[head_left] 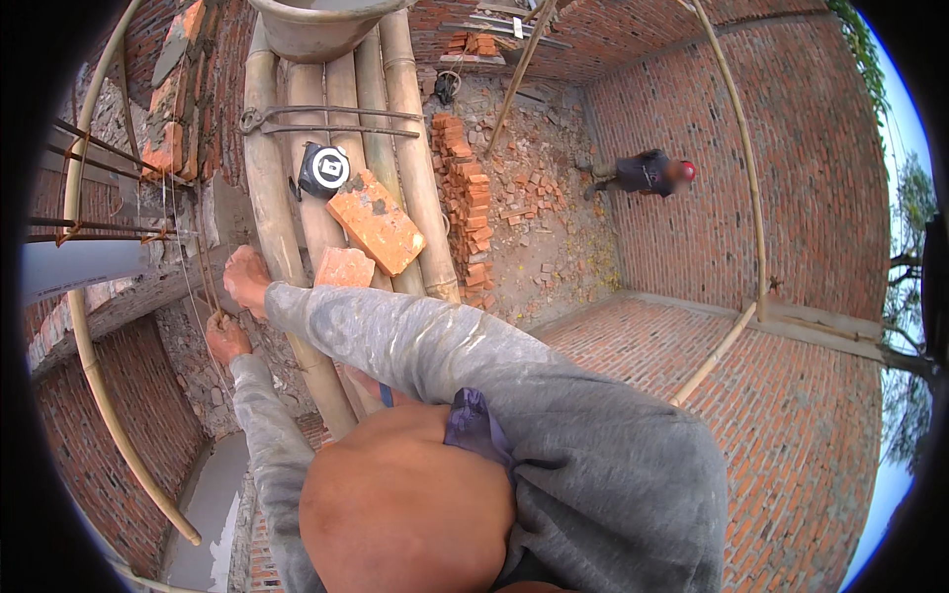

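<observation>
Fingers (219, 324) of my left hand (226, 338) curl narrow and pinch a thin string (194, 265) that runs up along the grey mortared wall (213, 212), seen from my remote station. At far left, rusty steel bars (94, 229) jut from the brickwork, tied where a curved bamboo pole (89, 346) crosses them. Just right of the left hand, my right hand (247, 280) lies against the wall's edge, beside the bamboo scaffold platform (297, 198); its fingers are bent, and I cannot tell whether they grip the string or only press on it. Both grey sleeves reach in from the lower edge, dusted with cement.

On the platform, a broken half brick (344, 267) sits close to my right wrist. Next to it a whole orange brick (376, 222) lies aslant across the poles, one corner touching a black tape measure (324, 168). Beyond these, long iron tongs (326, 121) lie crosswise, and a grey bucket (316, 28) stands at the platform's far end.

To the right, well below, a stack of bricks (465, 198) rises beside scattered rubble (534, 193), and another person (643, 173) bends over on the ground near the red brick wall (791, 178).
</observation>
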`<action>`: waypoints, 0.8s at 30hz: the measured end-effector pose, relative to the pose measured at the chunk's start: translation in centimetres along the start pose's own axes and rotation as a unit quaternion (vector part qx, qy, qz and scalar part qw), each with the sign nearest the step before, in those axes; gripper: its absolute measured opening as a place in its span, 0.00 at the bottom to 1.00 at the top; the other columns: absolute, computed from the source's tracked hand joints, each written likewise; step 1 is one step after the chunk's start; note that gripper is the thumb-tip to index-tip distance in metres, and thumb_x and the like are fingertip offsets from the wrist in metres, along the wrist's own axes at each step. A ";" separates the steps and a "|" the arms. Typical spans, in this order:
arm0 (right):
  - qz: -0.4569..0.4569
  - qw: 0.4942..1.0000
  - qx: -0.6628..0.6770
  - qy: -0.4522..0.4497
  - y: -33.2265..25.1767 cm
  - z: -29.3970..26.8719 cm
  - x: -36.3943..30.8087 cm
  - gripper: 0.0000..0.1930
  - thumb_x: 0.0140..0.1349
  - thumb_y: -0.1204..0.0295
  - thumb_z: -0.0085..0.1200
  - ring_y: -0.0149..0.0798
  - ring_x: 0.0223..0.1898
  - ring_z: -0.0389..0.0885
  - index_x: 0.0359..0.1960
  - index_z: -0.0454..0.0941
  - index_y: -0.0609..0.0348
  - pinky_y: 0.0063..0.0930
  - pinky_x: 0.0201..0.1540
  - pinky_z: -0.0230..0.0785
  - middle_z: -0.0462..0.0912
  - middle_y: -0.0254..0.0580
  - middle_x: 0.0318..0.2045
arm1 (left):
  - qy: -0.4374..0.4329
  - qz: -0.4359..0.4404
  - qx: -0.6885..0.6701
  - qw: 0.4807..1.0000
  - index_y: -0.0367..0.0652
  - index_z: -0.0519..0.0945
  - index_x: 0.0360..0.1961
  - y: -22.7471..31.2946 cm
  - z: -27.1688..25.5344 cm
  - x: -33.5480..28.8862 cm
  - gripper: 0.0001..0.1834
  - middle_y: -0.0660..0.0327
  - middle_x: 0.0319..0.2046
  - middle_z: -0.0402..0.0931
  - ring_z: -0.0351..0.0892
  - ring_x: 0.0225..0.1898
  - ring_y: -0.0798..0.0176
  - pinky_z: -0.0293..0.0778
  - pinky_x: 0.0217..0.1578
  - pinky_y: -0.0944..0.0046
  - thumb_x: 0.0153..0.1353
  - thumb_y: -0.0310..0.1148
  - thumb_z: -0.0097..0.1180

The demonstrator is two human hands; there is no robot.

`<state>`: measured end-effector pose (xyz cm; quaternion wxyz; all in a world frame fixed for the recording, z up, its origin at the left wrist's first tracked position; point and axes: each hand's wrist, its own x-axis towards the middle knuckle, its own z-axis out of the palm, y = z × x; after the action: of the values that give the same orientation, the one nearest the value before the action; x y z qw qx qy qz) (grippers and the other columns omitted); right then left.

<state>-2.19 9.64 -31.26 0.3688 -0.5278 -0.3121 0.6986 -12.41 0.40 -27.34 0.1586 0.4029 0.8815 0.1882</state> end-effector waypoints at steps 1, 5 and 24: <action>-0.017 0.998 0.063 -0.005 0.2 0.1 0.1 0.15 0.66 0.64 0.57 0.21 0.22 0.73 0.21 0.69 0.44 0.24 0.26 0.63 0.72 0.20 0.18 | 0.001 0.006 -0.002 1.000 0.38 0.87 0.53 0.0 -0.1 0.0 0.16 0.47 0.48 0.89 0.88 0.48 0.44 0.79 0.52 0.51 0.67 0.29 0.60; 0.066 0.990 0.115 0.050 -2.3 1.1 -1.1 0.04 0.65 0.71 0.52 0.31 0.26 0.74 0.37 0.69 0.50 0.36 0.27 0.65 0.73 0.32 0.27 | 0.012 0.013 -0.003 1.000 0.39 0.88 0.52 0.2 -0.1 -0.2 0.15 0.48 0.47 0.89 0.88 0.47 0.44 0.79 0.51 0.51 0.66 0.31 0.62; -0.021 0.981 0.181 -0.063 -2.5 -0.3 -1.7 0.20 0.68 0.65 0.58 0.26 0.12 0.68 0.18 0.65 0.45 0.28 0.13 0.54 0.68 0.24 0.12 | 0.007 0.009 -0.025 1.000 0.38 0.88 0.51 0.2 -0.1 -0.1 0.14 0.48 0.43 0.90 0.88 0.46 0.46 0.79 0.51 0.51 0.67 0.30 0.61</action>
<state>-1.14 9.51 -28.40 0.4525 -0.4003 -0.2138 0.7677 -12.28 0.39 -27.12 0.1611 0.4054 0.8739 0.2145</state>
